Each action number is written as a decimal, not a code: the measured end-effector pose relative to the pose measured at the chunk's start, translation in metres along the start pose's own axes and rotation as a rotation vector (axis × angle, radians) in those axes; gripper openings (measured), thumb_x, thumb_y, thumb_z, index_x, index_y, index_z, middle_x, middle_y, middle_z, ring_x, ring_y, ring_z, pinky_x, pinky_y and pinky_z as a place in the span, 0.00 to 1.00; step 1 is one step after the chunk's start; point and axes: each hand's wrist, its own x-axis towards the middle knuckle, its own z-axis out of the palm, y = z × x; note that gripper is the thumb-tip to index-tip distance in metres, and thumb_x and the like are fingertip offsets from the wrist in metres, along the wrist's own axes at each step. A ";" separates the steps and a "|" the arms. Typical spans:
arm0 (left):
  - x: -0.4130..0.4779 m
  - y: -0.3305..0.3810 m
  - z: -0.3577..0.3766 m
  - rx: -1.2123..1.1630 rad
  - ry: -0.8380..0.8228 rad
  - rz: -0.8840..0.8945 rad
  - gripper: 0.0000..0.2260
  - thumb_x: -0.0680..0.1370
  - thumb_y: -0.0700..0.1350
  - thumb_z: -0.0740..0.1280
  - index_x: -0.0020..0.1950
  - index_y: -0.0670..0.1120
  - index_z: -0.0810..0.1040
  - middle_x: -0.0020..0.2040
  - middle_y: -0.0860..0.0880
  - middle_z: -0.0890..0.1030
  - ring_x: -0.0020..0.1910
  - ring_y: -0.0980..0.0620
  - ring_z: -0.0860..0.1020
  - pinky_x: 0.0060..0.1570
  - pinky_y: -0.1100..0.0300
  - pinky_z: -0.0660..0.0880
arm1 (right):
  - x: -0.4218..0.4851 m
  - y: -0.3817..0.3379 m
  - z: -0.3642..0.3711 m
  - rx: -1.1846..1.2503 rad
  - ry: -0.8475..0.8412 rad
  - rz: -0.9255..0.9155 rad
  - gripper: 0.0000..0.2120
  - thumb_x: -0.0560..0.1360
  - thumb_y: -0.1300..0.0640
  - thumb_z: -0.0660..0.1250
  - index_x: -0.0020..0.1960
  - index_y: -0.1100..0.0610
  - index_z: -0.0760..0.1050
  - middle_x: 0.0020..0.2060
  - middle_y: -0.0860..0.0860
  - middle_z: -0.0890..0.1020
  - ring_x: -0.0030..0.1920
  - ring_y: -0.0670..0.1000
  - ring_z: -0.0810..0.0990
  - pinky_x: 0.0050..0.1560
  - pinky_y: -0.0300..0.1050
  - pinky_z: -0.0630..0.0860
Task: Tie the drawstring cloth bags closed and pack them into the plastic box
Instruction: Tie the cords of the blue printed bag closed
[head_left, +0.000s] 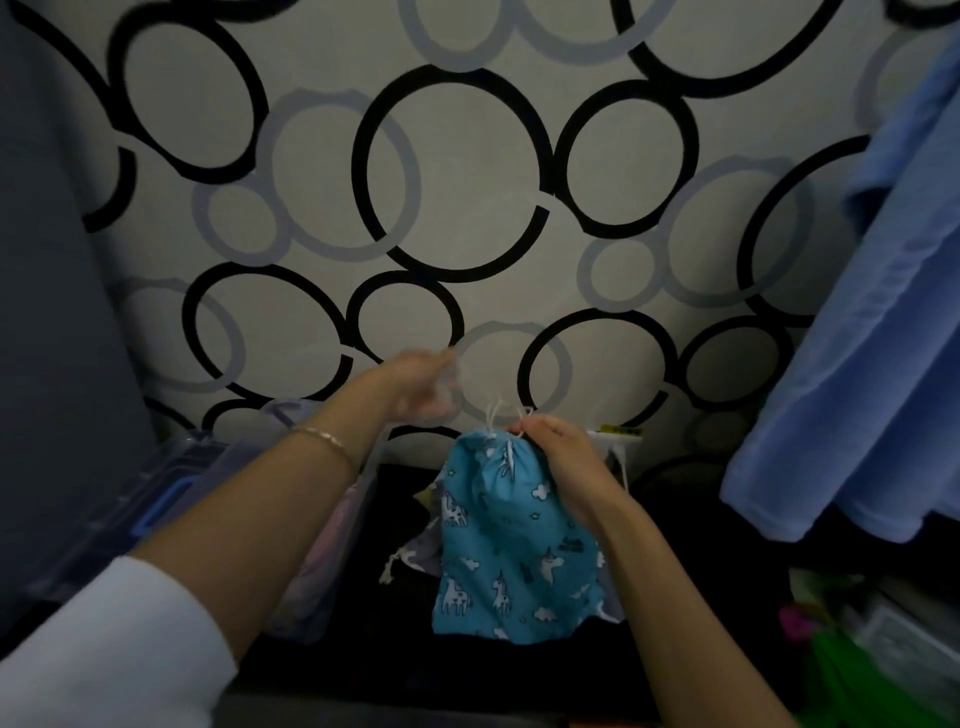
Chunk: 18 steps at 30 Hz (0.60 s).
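Note:
A blue drawstring cloth bag (511, 551) printed with unicorns and clouds hangs upright in the middle. My right hand (558, 460) grips its gathered neck, where white cord ends (498, 413) stick up. My left hand (421, 387) is raised up and to the left of the bag's neck; it is blurred, its fingers look curled, and whether it holds a cord I cannot tell. A clear plastic box (202, 483) with a blue latch stands at the left, partly behind my left forearm. A grey patterned bag (415, 556) lies behind the blue one.
A wall with black and grey circles fills the background. Blue cloth (852, 364) hangs at the right. Green and pink items (841, 649) sit at the lower right. A dark surface lies under the bags. A white packet (618, 447) stands behind my right hand.

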 end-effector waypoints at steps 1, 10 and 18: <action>0.000 -0.012 -0.007 0.319 0.049 -0.017 0.10 0.82 0.47 0.61 0.60 0.43 0.72 0.52 0.47 0.74 0.53 0.45 0.76 0.55 0.52 0.75 | 0.001 0.001 0.002 0.008 0.023 0.010 0.11 0.80 0.58 0.61 0.46 0.61 0.80 0.44 0.59 0.84 0.43 0.53 0.82 0.46 0.45 0.79; -0.002 -0.054 0.015 0.608 0.038 -0.001 0.38 0.72 0.68 0.64 0.68 0.38 0.72 0.63 0.43 0.78 0.48 0.49 0.76 0.39 0.64 0.71 | 0.003 0.004 0.005 0.145 0.061 0.016 0.10 0.79 0.58 0.65 0.48 0.63 0.82 0.44 0.61 0.85 0.43 0.55 0.84 0.50 0.50 0.81; -0.003 -0.040 0.025 0.586 -0.111 0.051 0.25 0.72 0.59 0.72 0.60 0.43 0.75 0.58 0.48 0.79 0.45 0.55 0.75 0.35 0.66 0.69 | 0.001 0.000 -0.007 0.077 0.013 0.000 0.07 0.77 0.59 0.68 0.47 0.63 0.81 0.43 0.60 0.85 0.42 0.55 0.83 0.48 0.50 0.80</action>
